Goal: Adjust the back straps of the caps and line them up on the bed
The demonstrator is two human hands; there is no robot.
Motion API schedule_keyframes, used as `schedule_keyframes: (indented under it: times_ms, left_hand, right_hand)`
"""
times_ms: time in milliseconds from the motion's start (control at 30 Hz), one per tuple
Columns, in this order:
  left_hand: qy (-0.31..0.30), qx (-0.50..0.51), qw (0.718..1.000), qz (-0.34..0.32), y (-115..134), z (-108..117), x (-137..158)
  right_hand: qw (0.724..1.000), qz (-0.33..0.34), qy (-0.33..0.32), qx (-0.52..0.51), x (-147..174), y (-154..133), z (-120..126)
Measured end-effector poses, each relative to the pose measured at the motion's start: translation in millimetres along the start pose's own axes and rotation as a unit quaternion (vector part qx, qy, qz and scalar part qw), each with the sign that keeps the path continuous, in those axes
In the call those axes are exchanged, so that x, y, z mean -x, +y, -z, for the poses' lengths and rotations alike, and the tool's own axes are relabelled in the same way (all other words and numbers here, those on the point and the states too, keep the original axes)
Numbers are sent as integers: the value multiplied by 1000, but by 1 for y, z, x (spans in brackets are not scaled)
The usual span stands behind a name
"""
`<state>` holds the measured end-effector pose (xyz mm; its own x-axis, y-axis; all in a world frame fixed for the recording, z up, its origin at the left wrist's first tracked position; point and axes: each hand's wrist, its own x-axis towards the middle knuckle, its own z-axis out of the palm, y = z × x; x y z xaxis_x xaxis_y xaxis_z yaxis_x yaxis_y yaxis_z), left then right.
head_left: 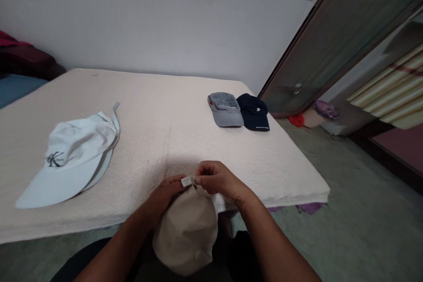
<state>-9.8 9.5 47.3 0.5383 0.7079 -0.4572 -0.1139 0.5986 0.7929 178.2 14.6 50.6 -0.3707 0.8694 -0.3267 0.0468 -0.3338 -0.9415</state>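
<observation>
A beige cap (187,231) is held at the mattress's front edge, its crown toward me and its back strap (187,181) at the top. My left hand (167,196) grips the cap's left side, its fingertips by the whitish strap end. With thumb and finger pinched together, my right hand (220,180) holds the strap at the cap's back opening. To the left lie white caps (77,141), one brim over another, with a dark logo and a loose strap. Farther off on the right are a grey cap (226,109) and a navy cap (254,112), touching side by side.
The mattress (172,101) has a cream textured cover and stands against a pale wall (148,22). Dark red and blue items (26,57) sit at its far left. A cabinet (317,39), a striped curtain (393,92) and the floor (363,220) are on the right.
</observation>
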Motion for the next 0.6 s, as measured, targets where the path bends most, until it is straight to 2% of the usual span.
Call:
schedule_keyframes:
  times_ms: [100, 267, 433, 600]
  left_hand:
    - [-3, -22, 1000, 0, 0, 0, 0]
    - [31, -81, 996, -28, 0, 1, 0]
    - [17, -51, 998, 14, -2, 2, -2]
    - [3, -48, 999, 13, -6, 6, -5]
  right_hand:
    - [1000, -7, -20, -7, 1, -1, 1]
    - [999, -20, -38, -5, 4, -2, 4]
    - [999, -22, -32, -15, 4, 0, 5]
    - [999, -21, -26, -23, 3, 2, 4]
